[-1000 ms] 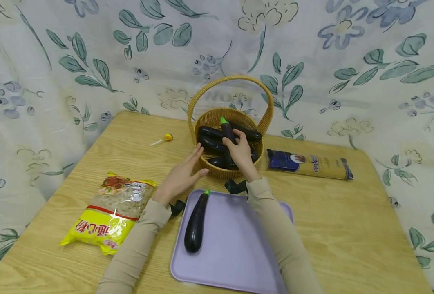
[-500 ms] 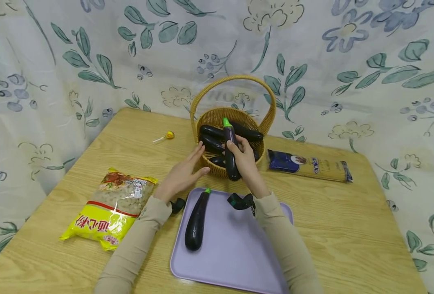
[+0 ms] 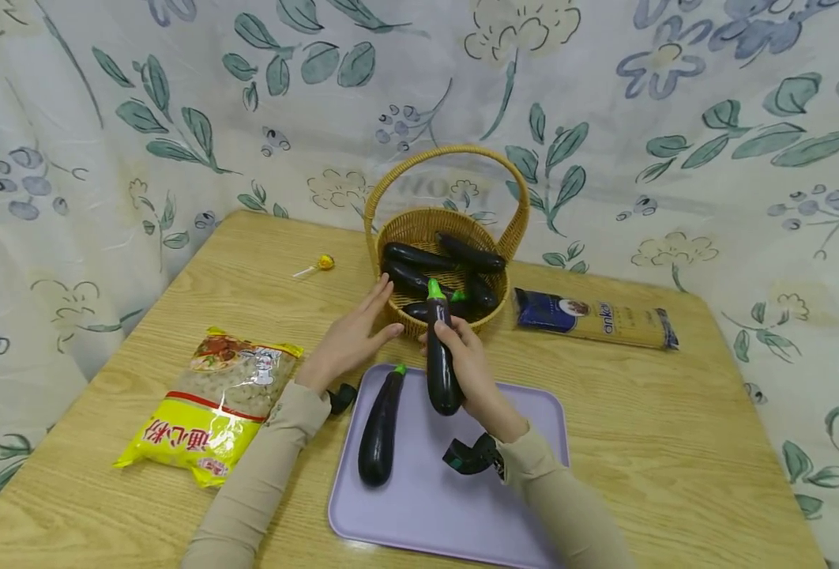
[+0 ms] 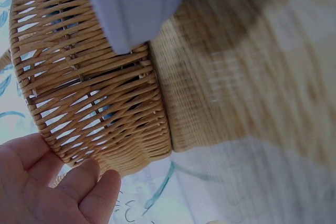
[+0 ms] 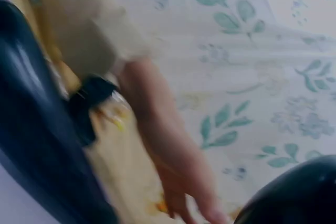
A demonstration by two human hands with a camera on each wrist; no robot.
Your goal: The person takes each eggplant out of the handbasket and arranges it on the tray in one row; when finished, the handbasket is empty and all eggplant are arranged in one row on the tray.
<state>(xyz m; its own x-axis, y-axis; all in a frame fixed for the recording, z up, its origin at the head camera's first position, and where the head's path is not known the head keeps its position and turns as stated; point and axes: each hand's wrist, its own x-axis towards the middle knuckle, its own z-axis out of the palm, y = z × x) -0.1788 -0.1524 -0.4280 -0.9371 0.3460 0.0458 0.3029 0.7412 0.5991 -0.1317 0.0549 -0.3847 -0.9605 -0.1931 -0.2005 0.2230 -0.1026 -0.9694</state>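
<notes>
My right hand (image 3: 468, 365) grips a dark purple eggplant (image 3: 442, 375) with a green stem end, holding it above the back edge of the lilac tray (image 3: 476, 506). A second eggplant (image 3: 378, 435) lies on the tray's left side. My left hand (image 3: 351, 341) rests its fairly straight fingers against the left side of the wicker basket (image 3: 425, 218). In the left wrist view, the fingers (image 4: 86, 182) touch the basket's rim. Several eggplants (image 3: 471, 253) lie inside the basket. A large dark rounded end of an eggplant (image 5: 299, 198) fills the right wrist view's lower right corner.
A yellow bag of pasta (image 3: 209, 407) lies left of the tray. A lollipop (image 3: 325, 262) lies left of the basket, and a long pack of spaghetti (image 3: 596, 318) to its right. Behind the table hangs a floral cloth (image 3: 604, 182).
My right hand has lifted the eggplant out of the basket and drawn it toward me, over the tray's back edge. The left hand has stayed at the basket's side.
</notes>
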